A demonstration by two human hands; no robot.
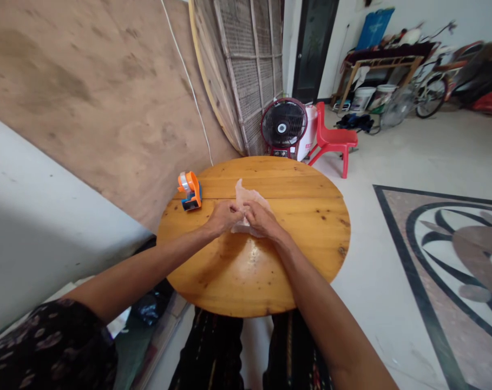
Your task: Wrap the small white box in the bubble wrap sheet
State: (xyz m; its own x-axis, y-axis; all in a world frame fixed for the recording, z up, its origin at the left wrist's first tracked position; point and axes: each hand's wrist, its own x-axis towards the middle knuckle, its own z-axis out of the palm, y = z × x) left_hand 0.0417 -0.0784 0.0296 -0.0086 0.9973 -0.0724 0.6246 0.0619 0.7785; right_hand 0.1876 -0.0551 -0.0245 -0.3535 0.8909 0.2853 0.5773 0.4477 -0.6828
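Over the middle of a round wooden table [310, 238], both of my hands meet at a thin, pale pink, crumpled sheet [251, 196] that looks like a plastic bag or tissue wrap. My left hand [225, 215] pinches its left side with fingertips together. My right hand [261, 216] is closed on it from the right, thumb and fingers near the left fingertips. Part of the sheet spreads behind the right hand, and its lower edge shows below the fingers. Whether anything lies inside it is hidden. An orange and blue tape dispenser [191, 192] stands at the table's left edge.
Behind the table stand a dark red fan [283, 127] and a red plastic chair [335, 138]. A large wooden board [107, 97] and a woven panel [251, 70] lean at the left and back. A bicycle [432, 95] is far right.
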